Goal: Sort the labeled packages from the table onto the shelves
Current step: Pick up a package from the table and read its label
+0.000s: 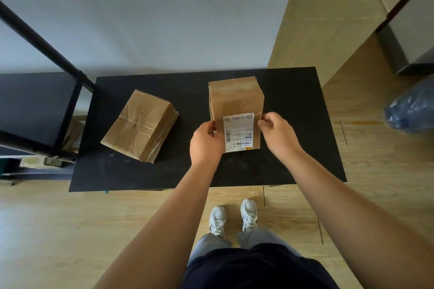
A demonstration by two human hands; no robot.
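From the head camera, a brown taped cardboard box with a white shipping label (236,110) stood on the matte black rectangular table (293,148), right of the table's middle and directly ahead of the person. Its long axis ran away from the body, with the labelled end nearest. The left hand (206,142) was pressed against the box's near left edge, fingers curled round the corner, thumb side up. The right hand (277,132) sat at the near right edge, fingers bent and pinched close together against the cardboard just beside the label. Both hands bracketed the box's near end from either side, so it lay between them, equally close to each; whether they had taken its weight could not be told, as it appeared to rest on the table.

A second brown creased cardboard package (141,125) lay flat on the table's left half, skewed, well apart from both hands, with no label showing on its upper face. The black metal shelving unit (35,101) stood just beside the table's left edge, so the held box would need to travel leftward across the other package. Probably the step in hand was reading the label before lifting
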